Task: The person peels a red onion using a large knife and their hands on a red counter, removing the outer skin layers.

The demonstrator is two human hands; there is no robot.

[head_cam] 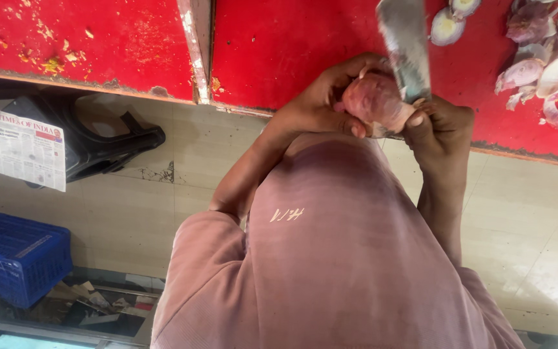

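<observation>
My left hand [318, 106] grips a reddish peeled onion [372, 100] just over the front edge of a red table [292, 45]. My right hand [444, 126] is closed around the handle of a knife [405, 45]. Its broad steel blade points away from me and lies against the onion's right side. Both hands meet in front of my chest, above my pink shirt [330, 258]. The knife handle is hidden inside my fist.
Onion skins and pieces [550, 71] are piled at the table's right end, with two cut onion halves [450, 22] behind the blade. On the tiled floor to the left are a black seat [98, 139] with a newspaper [20, 148] and a blue crate [14, 258].
</observation>
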